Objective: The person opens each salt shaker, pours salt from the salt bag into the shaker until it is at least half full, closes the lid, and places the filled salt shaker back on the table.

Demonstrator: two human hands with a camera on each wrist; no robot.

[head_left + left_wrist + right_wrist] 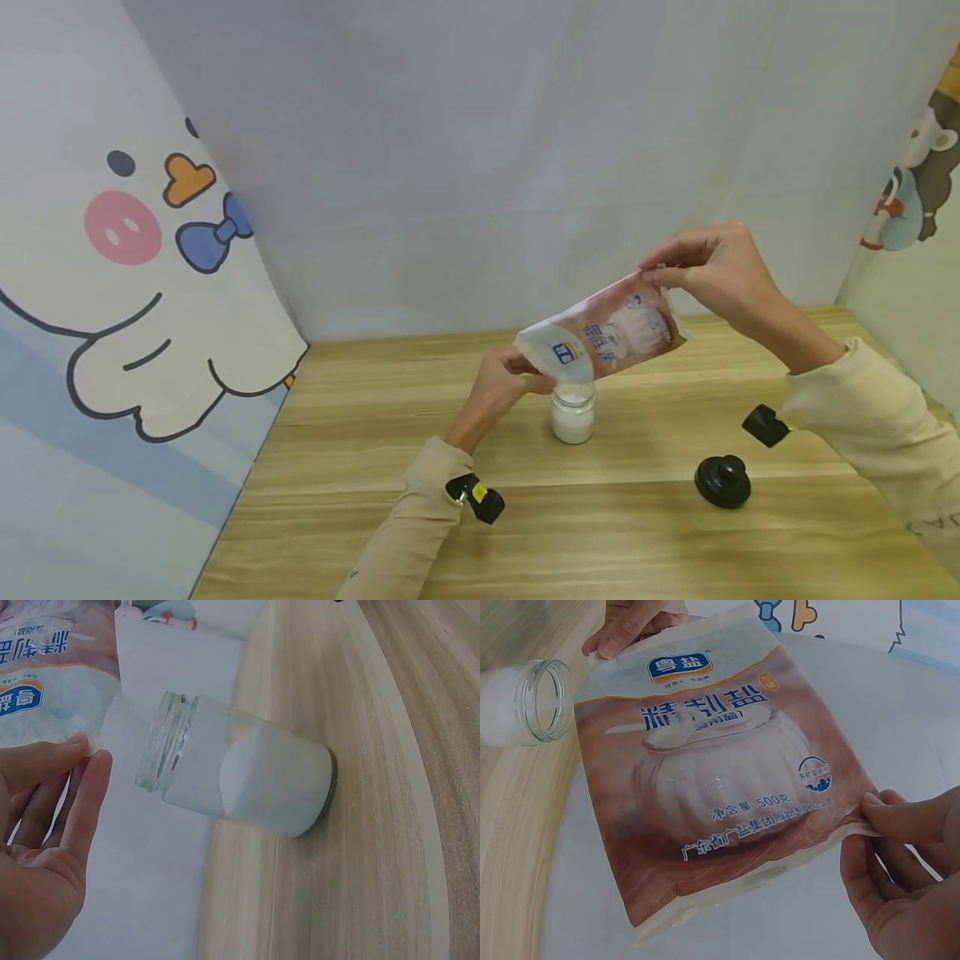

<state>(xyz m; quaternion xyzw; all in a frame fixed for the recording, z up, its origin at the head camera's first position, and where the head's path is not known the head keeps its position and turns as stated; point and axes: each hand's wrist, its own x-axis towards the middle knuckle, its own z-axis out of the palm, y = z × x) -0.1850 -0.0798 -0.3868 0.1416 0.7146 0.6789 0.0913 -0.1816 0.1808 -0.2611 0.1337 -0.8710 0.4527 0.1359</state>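
Observation:
Both hands hold a salt bag [603,327], pink-brown and pale blue with printed lettering, tilted over a glass jar [573,423]. My left hand [501,385] pinches the bag's lower, pale end between thumb and fingers, close to the jar's mouth. At the raised far end, my right hand [712,271] grips a corner, thumb [907,817] on the printed face. White salt [274,780] fills much of the upright jar, its surface sloping. In the left wrist view a pale blur spans from the bag's corner to the jar mouth.
A round black lid [723,481] with a knob lies on the wooden table [600,533], right of the jar and nearer me. Behind the table stands a plain pale wall [487,167]. Cartoon-printed panels [112,333] flank it.

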